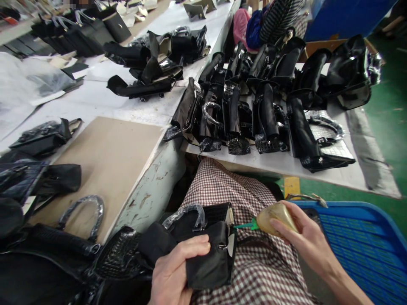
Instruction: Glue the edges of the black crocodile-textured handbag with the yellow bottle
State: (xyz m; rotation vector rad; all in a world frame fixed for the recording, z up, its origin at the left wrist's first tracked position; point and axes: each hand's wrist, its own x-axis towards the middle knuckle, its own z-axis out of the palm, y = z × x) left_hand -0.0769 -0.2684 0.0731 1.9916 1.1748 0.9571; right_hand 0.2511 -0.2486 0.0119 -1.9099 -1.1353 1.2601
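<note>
On my lap lies a black handbag (206, 262) with a plastic-wrapped handle (187, 215) and a small metal fitting on its side. My left hand (178, 264) grips the bag, its fingers over the black side panel and the thumb out of sight. In my right hand (297, 231) is a squeeze bottle (275, 218) of yellowish liquid, fingers wrapped round it. Its thin green nozzle (246, 225) points left, with the tip at the bag's open edge, where a pale lining shows. Whether the tip touches cannot be made out.
Rows of black handbags (267, 114) stand on the table ahead. More bags (41, 250) lie to my left, beside a tan board (111, 156). A blue plastic basket (359, 207) sits at my right. Another person's striped sleeve (281, 21) shows at the top.
</note>
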